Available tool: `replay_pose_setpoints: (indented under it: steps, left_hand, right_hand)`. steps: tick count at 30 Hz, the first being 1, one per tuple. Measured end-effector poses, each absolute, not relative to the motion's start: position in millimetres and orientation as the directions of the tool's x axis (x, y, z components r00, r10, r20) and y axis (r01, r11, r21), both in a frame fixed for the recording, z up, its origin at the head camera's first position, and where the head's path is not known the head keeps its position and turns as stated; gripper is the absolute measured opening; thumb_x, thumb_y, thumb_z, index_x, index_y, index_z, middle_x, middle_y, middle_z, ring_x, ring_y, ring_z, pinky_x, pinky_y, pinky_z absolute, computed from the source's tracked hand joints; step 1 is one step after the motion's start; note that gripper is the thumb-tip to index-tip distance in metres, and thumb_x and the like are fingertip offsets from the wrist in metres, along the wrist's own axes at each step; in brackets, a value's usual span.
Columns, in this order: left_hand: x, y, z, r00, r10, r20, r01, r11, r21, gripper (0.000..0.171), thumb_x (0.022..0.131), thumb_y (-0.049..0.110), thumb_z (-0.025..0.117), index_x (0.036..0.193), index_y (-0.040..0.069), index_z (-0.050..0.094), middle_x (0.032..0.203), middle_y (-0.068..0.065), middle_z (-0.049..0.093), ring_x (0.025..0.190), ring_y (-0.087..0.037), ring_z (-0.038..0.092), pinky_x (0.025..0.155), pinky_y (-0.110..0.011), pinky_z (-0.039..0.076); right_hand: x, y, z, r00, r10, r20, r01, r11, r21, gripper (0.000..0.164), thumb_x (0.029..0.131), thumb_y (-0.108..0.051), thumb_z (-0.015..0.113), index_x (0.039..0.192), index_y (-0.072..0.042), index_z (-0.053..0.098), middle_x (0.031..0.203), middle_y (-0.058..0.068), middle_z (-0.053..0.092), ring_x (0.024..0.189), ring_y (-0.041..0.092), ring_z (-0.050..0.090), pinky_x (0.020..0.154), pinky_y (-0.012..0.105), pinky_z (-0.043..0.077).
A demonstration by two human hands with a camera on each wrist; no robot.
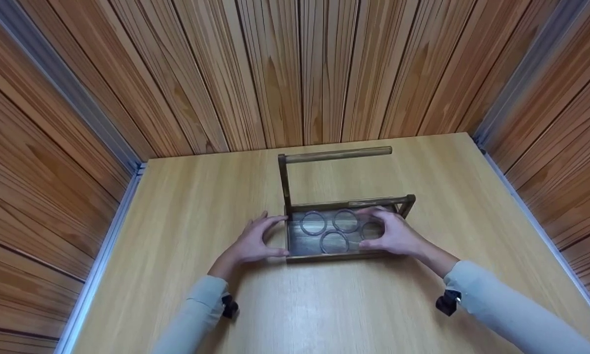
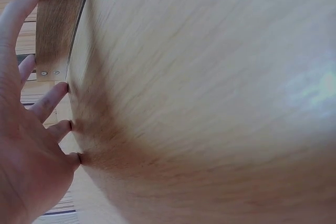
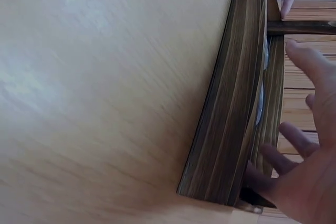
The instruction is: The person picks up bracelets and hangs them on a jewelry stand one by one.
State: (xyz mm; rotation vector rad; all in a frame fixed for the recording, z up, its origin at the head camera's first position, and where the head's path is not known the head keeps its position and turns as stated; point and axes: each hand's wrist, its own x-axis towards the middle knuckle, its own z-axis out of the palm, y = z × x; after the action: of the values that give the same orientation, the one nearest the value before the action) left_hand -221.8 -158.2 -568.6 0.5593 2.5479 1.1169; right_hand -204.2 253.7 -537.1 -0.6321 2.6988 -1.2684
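A dark wooden tray (image 1: 319, 258) with a post at its left end lies before me, a wooden bar (image 1: 339, 155) running out from the top of that post. Several clear round rings (image 1: 334, 242) sit in the tray. My left hand (image 1: 253, 241) is at its left end, thumb near the front corner and index finger near the back one; in the left wrist view other fingertips touch the table. My right hand (image 1: 390, 233) reaches over the right end, thumb and fingers spread around the rightmost ring (image 1: 372, 230), partly hiding it.
The tray stands on a light wooden table (image 1: 201, 196). Wood-slat walls (image 1: 285, 73) enclose the back and both sides, with metal rails (image 1: 110, 236) along the table's side edges. A second dark bar (image 1: 354, 202) runs along the tray's back side to a short right post (image 1: 407, 205).
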Motion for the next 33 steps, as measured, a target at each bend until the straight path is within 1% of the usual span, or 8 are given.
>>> replay_pose_setpoints:
  steps: [6, 10, 13, 17, 19, 24, 30, 33]
  left_hand:
    - [-221.0, -157.8, -569.0, -0.880, 0.462, -0.108, 0.230, 0.615, 0.755, 0.092, 0.088, 0.045, 0.095, 0.168, 0.032, 0.052, 0.183, -0.019, 0.040, 0.178, -0.050, 0.010, 0.143, -0.074, -0.005]
    - [-221.0, -157.8, -568.8, -0.875, 0.474, -0.096, 0.248, 0.611, 0.752, 0.092, 0.088, 0.046, 0.095, 0.168, 0.030, 0.052, 0.181, -0.017, 0.044, 0.178, -0.050, 0.012, 0.143, -0.075, -0.004]
    - [-221.5, -158.6, -569.5, -0.874, 0.477, -0.091, 0.256, 0.613, 0.748, 0.093, 0.088, 0.047, 0.095, 0.168, 0.029, 0.052, 0.180, -0.014, 0.047, 0.178, -0.049, 0.012, 0.143, -0.075, -0.003]
    - [-221.9, -160.1, -570.4, -0.878, 0.472, -0.085, 0.255, 0.610, 0.750, 0.094, 0.087, 0.047, 0.095, 0.168, 0.029, 0.052, 0.181, -0.014, 0.046, 0.178, -0.050, 0.013, 0.143, -0.075, -0.003]
    - [-221.9, -160.5, -570.5, -0.877, 0.474, -0.084, 0.257, 0.609, 0.750, 0.093, 0.087, 0.048, 0.095, 0.168, 0.029, 0.052, 0.181, -0.014, 0.045, 0.177, -0.051, 0.013, 0.142, -0.075, -0.003]
    - [-221.1, -160.5, -570.9, -0.877, 0.471, -0.097, 0.246, 0.613, 0.751, 0.094, 0.088, 0.050, 0.095, 0.169, 0.030, 0.052, 0.183, -0.014, 0.042, 0.178, -0.050, 0.012, 0.143, -0.074, -0.004]
    - [-221.3, -160.0, -571.7, -0.877, 0.469, -0.102, 0.243, 0.618, 0.748, 0.094, 0.088, 0.050, 0.094, 0.169, 0.031, 0.051, 0.183, -0.014, 0.042, 0.178, -0.049, 0.012, 0.143, -0.074, -0.004]
    - [-221.2, -159.9, -571.5, -0.877, 0.471, -0.095, 0.249, 0.614, 0.749, 0.093, 0.088, 0.050, 0.094, 0.169, 0.030, 0.052, 0.182, -0.014, 0.043, 0.178, -0.049, 0.013, 0.143, -0.074, -0.004]
  right_hand:
    - [-199.5, 249.8, -535.8, -0.920, -0.384, 0.080, -0.320, 0.617, -0.719, 0.076, 0.080, -0.018, 0.103, 0.145, 0.000, 0.070, 0.147, 0.021, 0.074, 0.143, 0.045, 0.067, 0.125, 0.063, 0.049]
    - [-197.9, 249.4, -535.0, -0.924, -0.375, 0.074, -0.307, 0.613, -0.728, 0.075, 0.080, -0.016, 0.102, 0.146, 0.001, 0.070, 0.145, 0.022, 0.076, 0.141, 0.046, 0.068, 0.123, 0.064, 0.050]
    - [-198.8, 248.3, -533.9, -0.927, -0.366, 0.075, -0.300, 0.609, -0.734, 0.074, 0.080, -0.017, 0.102, 0.146, -0.001, 0.070, 0.145, 0.021, 0.076, 0.140, 0.046, 0.068, 0.123, 0.062, 0.051]
    - [-203.2, 245.6, -532.6, -0.932, -0.355, 0.076, -0.291, 0.603, -0.743, 0.074, 0.081, -0.017, 0.101, 0.146, -0.003, 0.071, 0.149, 0.020, 0.074, 0.145, 0.045, 0.066, 0.126, 0.061, 0.049]
    - [-205.7, 244.1, -532.4, -0.931, -0.358, 0.071, -0.286, 0.595, -0.751, 0.074, 0.081, -0.016, 0.100, 0.148, -0.003, 0.071, 0.151, 0.021, 0.073, 0.147, 0.045, 0.064, 0.127, 0.063, 0.048]
    - [-212.0, 239.8, -533.1, -0.926, -0.375, 0.038, -0.266, 0.579, -0.771, 0.075, 0.084, -0.013, 0.098, 0.151, 0.001, 0.067, 0.154, 0.026, 0.071, 0.149, 0.050, 0.063, 0.128, 0.069, 0.046]
    - [-219.4, 235.6, -531.2, -0.922, -0.386, -0.031, -0.224, 0.597, -0.771, 0.075, 0.087, -0.012, 0.096, 0.152, 0.009, 0.063, 0.153, 0.032, 0.068, 0.149, 0.053, 0.060, 0.131, 0.070, 0.042]
    - [-222.8, 235.2, -529.7, -0.919, -0.389, -0.065, -0.205, 0.611, -0.765, 0.076, 0.087, -0.012, 0.096, 0.151, 0.009, 0.063, 0.151, 0.034, 0.069, 0.148, 0.054, 0.060, 0.132, 0.069, 0.042]
